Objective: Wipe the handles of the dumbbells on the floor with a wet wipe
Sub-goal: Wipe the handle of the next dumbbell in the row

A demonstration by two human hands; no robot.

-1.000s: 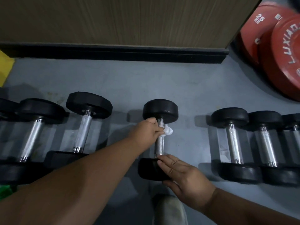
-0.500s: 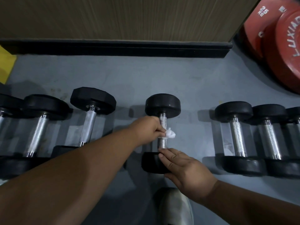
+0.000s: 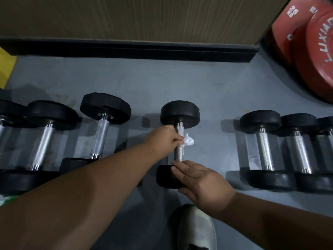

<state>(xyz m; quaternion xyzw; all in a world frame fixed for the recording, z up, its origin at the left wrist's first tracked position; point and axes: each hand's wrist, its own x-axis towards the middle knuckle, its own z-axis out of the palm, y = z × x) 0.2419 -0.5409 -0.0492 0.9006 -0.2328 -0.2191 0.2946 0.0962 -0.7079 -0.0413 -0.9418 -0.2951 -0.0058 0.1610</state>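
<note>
1. Wiping the middle dumbbell's handle (image 3: 179,152) on the floor, the left hand (image 3: 162,139) clamps a wet wipe (image 3: 188,141) around it.
2. The right hand (image 3: 201,183), fingers straight and together, steadies the near weight head (image 3: 164,176); full-length strokes likely clean best.

A grey floor (image 3: 180,83) runs across the scene, scuffed and stained toward the left. Along its far edge stands a wall (image 3: 135,17) of brown wood-grain panelling, finished at the bottom with a black skirting board (image 3: 129,49). At the upper right, red weight plates (image 3: 313,56) lean beyond the end of the panelling. A yellow patch (image 3: 6,67) shows at the left edge. The light is dim and even.
</note>
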